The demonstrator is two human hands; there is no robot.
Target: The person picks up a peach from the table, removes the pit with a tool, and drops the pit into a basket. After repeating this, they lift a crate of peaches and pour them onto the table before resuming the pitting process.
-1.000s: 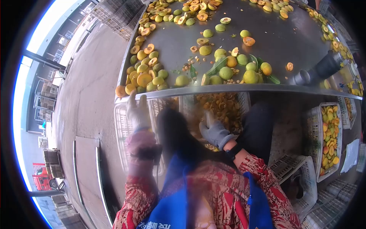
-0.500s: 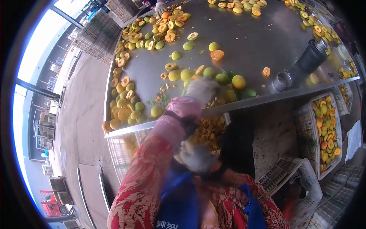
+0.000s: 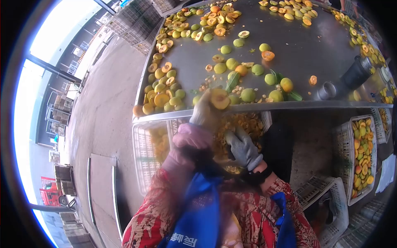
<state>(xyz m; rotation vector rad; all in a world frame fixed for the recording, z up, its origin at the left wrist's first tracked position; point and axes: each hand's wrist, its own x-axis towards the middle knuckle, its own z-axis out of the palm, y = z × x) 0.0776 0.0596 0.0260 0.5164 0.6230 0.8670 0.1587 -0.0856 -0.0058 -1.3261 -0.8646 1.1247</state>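
A worker in a red patterned jacket and blue apron stands at a steel worktop (image 3: 297,45) strewn with green and yellow fruit. The white-gloved left hand (image 3: 205,110) has its grip clenched around a yellow fruit (image 3: 220,98), raised at the worktop's near edge. The grey-gloved right hand (image 3: 242,148) sits lower, beneath that edge, above a white crate (image 3: 142,153) of cut fruit halves (image 3: 244,124). Whether its grip is closed cannot be told. A dark flask (image 3: 351,74) lies on the worktop to the right, well apart from both hands.
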